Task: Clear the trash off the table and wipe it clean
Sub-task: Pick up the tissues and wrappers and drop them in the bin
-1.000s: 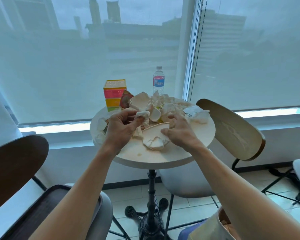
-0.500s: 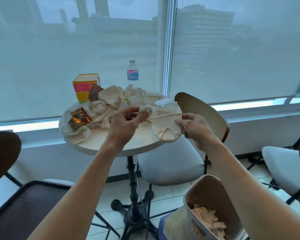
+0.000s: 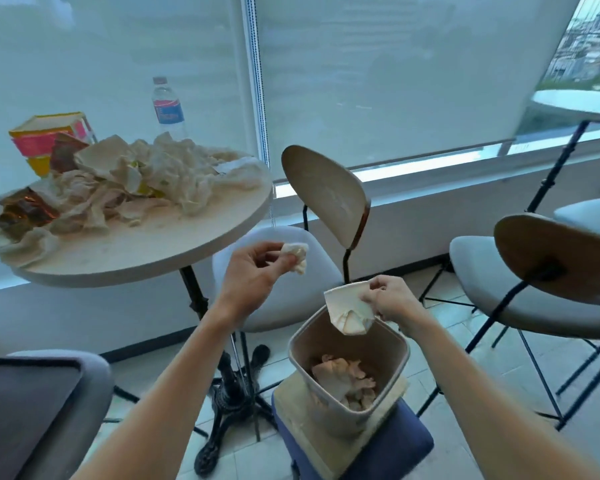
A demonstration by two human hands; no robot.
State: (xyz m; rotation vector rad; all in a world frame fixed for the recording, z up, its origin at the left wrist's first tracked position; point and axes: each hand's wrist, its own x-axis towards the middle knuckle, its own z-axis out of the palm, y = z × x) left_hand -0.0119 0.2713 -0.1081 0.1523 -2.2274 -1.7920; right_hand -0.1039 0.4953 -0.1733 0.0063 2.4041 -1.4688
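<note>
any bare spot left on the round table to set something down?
Yes: the near and right part of the table is bare, a strip between its front edge and the heap of crumpled paper. The back and left are crowded: paper, a snack wrapper, a colourful box and a water bottle.

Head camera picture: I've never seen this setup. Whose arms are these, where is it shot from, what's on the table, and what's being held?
There is no machine. A person wears one wide-angle camera on the head, looking forward and down at their own bare hands. The left hand pinches a small crumpled tissue. The right hand holds a folded paper wrapper above an open bin that already has paper in it. On the round table lie a heap of crumpled paper, a foil snack wrapper, a colourful box and a water bottle.
</note>
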